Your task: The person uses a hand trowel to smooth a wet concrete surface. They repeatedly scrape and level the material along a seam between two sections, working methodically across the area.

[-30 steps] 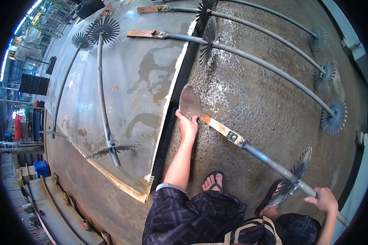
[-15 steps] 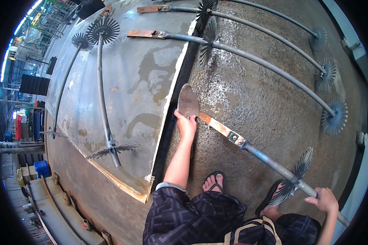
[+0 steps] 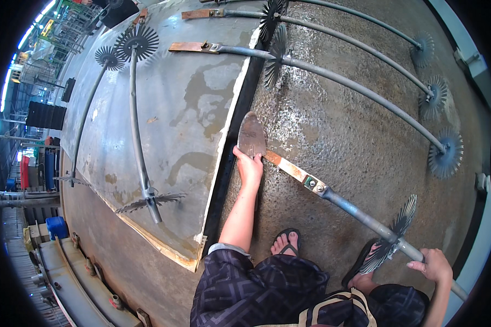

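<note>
My left hand (image 3: 250,168) is closed on the lower end of a flat, leaf-shaped metal plate (image 3: 251,134), like a trowel blade, its rounded tip pointing away from me. Close by the fingers is the copper-coloured bar (image 3: 287,165) bolted to the end of a grey metal pipe (image 3: 360,215); whether plate and bar are joined, I cannot tell. Lower right, my right hand (image 3: 433,265) wraps round that pipe's near part. Between the hands, a slotted, fan-bladed metal disc (image 3: 399,229) sits on the pipe, near my right foot.
Several similar pipes with slotted discs (image 3: 445,153) rest at the upper right, their copper ends (image 3: 193,47) over a grey sheet-covered platform (image 3: 191,163). Two more pipes (image 3: 137,125) lie on it. Wet, rough floor (image 3: 333,136) is under my sandalled feet. A metal tank (image 3: 82,283) stands lower left.
</note>
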